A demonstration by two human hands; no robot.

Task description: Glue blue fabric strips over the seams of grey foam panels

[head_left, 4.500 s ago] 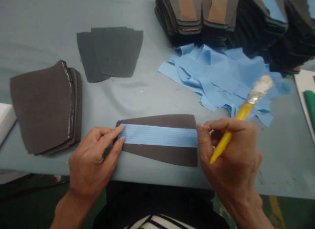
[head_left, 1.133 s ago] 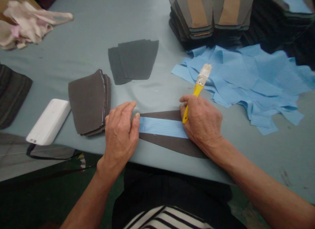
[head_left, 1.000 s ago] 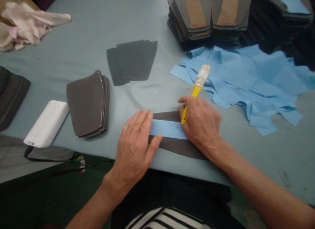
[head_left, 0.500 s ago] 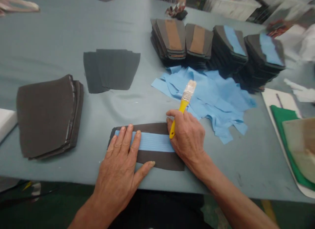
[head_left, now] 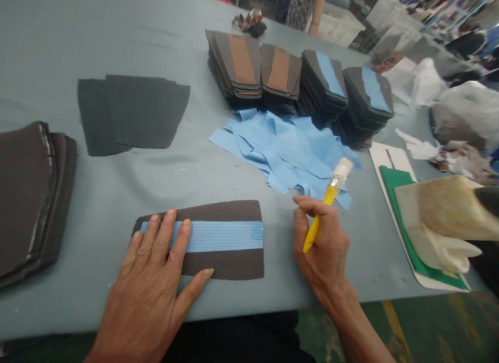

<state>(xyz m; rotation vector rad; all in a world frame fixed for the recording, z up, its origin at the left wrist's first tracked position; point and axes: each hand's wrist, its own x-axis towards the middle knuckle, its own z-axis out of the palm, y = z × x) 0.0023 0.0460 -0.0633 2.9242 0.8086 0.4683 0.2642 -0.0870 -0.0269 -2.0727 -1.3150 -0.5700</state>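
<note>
My left hand (head_left: pixel 156 269) lies flat, fingers spread, on the left part of a dark brown fabric piece (head_left: pixel 230 264). Along the middle of that piece runs a light blue ribbed strip (head_left: pixel 222 235), its left end partly under my fingers. To the right, above the bare table, my right hand (head_left: pixel 323 243) is closed round a yellow-handled paintbrush (head_left: pixel 329 195). The brush's pale, caked bristles point up and away, in front of a loose heap of blue fabric strips (head_left: pixel 280 150).
Behind the heap stand stacks of dark pieces (head_left: pixel 234 61), topped with brown or blue strips. Dark grey pieces (head_left: pixel 144 111) lie at upper left, a thick brown stack (head_left: pixel 23 196) at the left edge. A white board (head_left: pixel 393 212) with green cloth (head_left: pixel 397 176) is at right. A person (head_left: pixel 300 9) stands beyond.
My right hand, with the paintbrush, has moved right, off the blue strip's end, which now shows. My left hand stays flat on the piece. The view has swung to the right.
</note>
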